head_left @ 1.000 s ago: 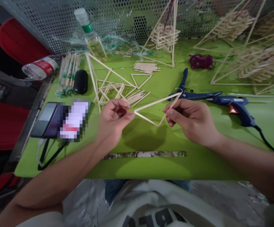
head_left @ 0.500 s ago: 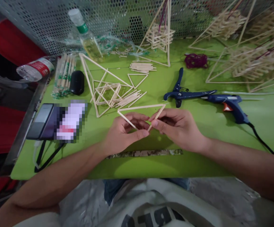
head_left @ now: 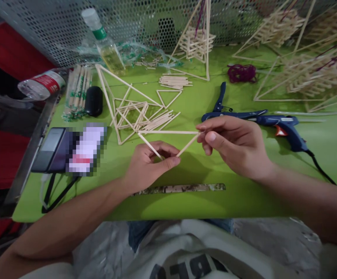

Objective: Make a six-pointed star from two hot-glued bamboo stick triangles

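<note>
A triangle of thin wooden sticks (head_left: 168,132) is held up above the green table. My left hand (head_left: 153,164) is closed, pinching its lower corner between thumb and fingers. At the triangle's right corner is my right hand (head_left: 232,145), its fingers curled in around the joint; any glue there is too small to make out. Behind the hands lie loose sticks (head_left: 159,122), a small stick triangle (head_left: 170,99) and a larger stick frame (head_left: 108,101). Partly covered by my right hand is a dark blue cutter (head_left: 220,100).
A blue glue gun (head_left: 287,128) with a cord lies to the right. Purple string (head_left: 242,73) and finished stick structures (head_left: 197,42) stand behind. At the left are a phone (head_left: 87,149), a power bank (head_left: 52,149), a black case (head_left: 94,100), bundled sticks (head_left: 78,89) and bottles (head_left: 107,46).
My right hand has moved right and up from the triangle's lower part to its right corner. The triangle has shifted slightly left with my left hand, which keeps its hold.
</note>
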Motion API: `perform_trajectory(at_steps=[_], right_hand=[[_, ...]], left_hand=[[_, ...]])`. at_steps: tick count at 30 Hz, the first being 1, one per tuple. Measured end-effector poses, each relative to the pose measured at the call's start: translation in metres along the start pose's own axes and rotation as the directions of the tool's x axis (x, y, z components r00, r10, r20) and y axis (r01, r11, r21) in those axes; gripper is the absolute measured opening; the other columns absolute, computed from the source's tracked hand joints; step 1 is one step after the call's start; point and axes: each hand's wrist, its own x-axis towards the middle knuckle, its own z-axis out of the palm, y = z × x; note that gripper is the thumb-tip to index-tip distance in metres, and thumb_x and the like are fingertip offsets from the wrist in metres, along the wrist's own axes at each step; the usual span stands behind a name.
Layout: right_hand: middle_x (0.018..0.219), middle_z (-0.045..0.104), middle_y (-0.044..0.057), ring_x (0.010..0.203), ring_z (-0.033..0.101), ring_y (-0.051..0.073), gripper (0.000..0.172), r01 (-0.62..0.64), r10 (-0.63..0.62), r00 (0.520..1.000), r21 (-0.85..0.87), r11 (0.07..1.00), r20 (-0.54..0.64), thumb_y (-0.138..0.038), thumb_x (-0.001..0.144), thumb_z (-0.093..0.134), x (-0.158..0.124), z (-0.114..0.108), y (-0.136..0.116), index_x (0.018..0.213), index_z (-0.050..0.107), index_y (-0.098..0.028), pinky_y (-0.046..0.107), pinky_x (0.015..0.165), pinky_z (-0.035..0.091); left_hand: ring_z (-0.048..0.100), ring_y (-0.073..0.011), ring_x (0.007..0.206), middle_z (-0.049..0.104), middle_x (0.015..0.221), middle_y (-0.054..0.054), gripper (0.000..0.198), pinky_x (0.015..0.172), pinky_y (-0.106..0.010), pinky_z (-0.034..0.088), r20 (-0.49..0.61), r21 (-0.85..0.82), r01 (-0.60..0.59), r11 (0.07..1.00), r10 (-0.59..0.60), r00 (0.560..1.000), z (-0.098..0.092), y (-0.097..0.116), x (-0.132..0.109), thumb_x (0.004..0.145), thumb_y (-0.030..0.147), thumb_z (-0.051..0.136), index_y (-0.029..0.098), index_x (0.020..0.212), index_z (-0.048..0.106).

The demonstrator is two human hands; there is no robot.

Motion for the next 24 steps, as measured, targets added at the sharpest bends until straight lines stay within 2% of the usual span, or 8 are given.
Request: perform_trajectory(at_steps=[2, 5, 7, 11, 16, 20, 22, 24], right_hand=[[0.088, 0.085, 0.005, 0.062, 0.069, 0.015, 0.024, 0.029, -0.030, 0.999, -0.057, 0.998, -0.014, -0.047, 0.097, 0.101, 0.000, 0.000, -0.002, 0.102, 0.092, -0.026, 0.032, 0.056, 0.062], [0.085, 0.082, 0.005, 0.060, 0.067, 0.015, 0.034, 0.066, -0.071, 0.997, -0.137, 0.988, -0.035, -0.055, 0.092, 0.104, 0.000, 0.001, -0.007, 0.094, 0.089, -0.025, 0.033, 0.053, 0.061], [0.085, 0.080, 0.006, 0.061, 0.066, 0.016, 0.036, 0.081, -0.087, 0.996, -0.178, 0.981, -0.027, -0.058, 0.094, 0.102, -0.001, 0.000, -0.009, 0.092, 0.087, -0.025, 0.034, 0.052, 0.060], [0.082, 0.076, 0.004, 0.063, 0.066, 0.016, 0.023, 0.137, -0.131, 0.991, -0.247, 0.959, 0.043, -0.043, 0.104, 0.093, -0.001, -0.006, -0.011, 0.093, 0.083, -0.025, 0.033, 0.053, 0.054], [0.077, 0.071, 0.001, 0.063, 0.062, 0.013, 0.013, 0.264, -0.223, 0.959, -0.274, 0.925, 0.174, -0.026, 0.109, 0.080, 0.002, -0.014, -0.011, 0.097, 0.078, -0.022, 0.029, 0.054, 0.048], [0.076, 0.067, -0.001, 0.060, 0.059, 0.012, 0.016, 0.307, -0.241, 0.941, -0.291, 0.906, 0.239, -0.029, 0.114, 0.075, 0.004, -0.021, -0.007, 0.099, 0.074, -0.023, 0.028, 0.053, 0.045], [0.076, 0.066, -0.002, 0.058, 0.060, 0.013, 0.018, 0.303, -0.255, 0.945, -0.257, 0.918, 0.203, -0.034, 0.117, 0.073, 0.008, -0.026, -0.003, 0.101, 0.073, -0.025, 0.029, 0.053, 0.047], [0.076, 0.066, -0.002, 0.057, 0.060, 0.013, 0.020, 0.313, -0.299, 0.949, -0.189, 0.931, 0.102, -0.038, 0.116, 0.076, 0.017, -0.032, 0.001, 0.101, 0.073, -0.026, 0.029, 0.051, 0.047]], left_hand=[[0.076, -0.0145, 0.065, 0.089, 0.084, -0.003, 0.019, 0.060, -0.024, 0.063, 0.004, 0.022, 0.007, 1.000, -0.007, 1.000, 0.000, 0.001, 0.000, 0.082, 0.021, 0.107, 0.027, 0.096, 0.095], [0.076, -0.0165, 0.066, 0.089, 0.084, -0.005, 0.017, 0.057, -0.025, 0.060, 0.010, 0.061, 0.023, 0.998, -0.024, 1.000, -0.001, 0.003, 0.000, 0.083, 0.027, 0.107, 0.025, 0.095, 0.095], [0.077, -0.0167, 0.067, 0.089, 0.085, -0.006, 0.014, 0.056, -0.025, 0.060, 0.017, 0.074, 0.023, 0.997, -0.024, 1.000, -0.001, 0.004, 0.000, 0.086, 0.029, 0.105, 0.024, 0.095, 0.095], [0.079, -0.0180, 0.071, 0.090, 0.088, -0.008, 0.013, 0.058, -0.025, 0.060, 0.087, 0.052, 0.038, 0.998, -0.043, 0.995, -0.001, 0.009, -0.002, 0.090, 0.030, 0.103, 0.022, 0.096, 0.095], [0.079, -0.0168, 0.078, 0.089, 0.089, -0.007, 0.010, 0.070, -0.025, 0.063, 0.144, 0.011, 0.108, 0.994, -0.108, 0.984, -0.001, 0.013, -0.002, 0.093, 0.026, 0.099, 0.019, 0.099, 0.095], [0.078, -0.0144, 0.079, 0.089, 0.089, -0.006, 0.006, 0.073, -0.023, 0.062, 0.165, -0.033, 0.118, 0.992, -0.111, 0.980, -0.002, 0.013, -0.002, 0.093, 0.021, 0.098, 0.019, 0.097, 0.093], [0.077, -0.0132, 0.077, 0.087, 0.088, -0.005, 0.006, 0.071, -0.022, 0.061, 0.179, -0.031, 0.129, 0.991, -0.121, 0.976, -0.003, 0.013, -0.003, 0.094, 0.020, 0.098, 0.020, 0.097, 0.093], [0.075, -0.0124, 0.075, 0.087, 0.087, -0.004, 0.006, 0.068, -0.021, 0.060, 0.194, -0.025, 0.144, 0.989, -0.137, 0.971, -0.004, 0.011, -0.004, 0.095, 0.021, 0.098, 0.020, 0.098, 0.093]])
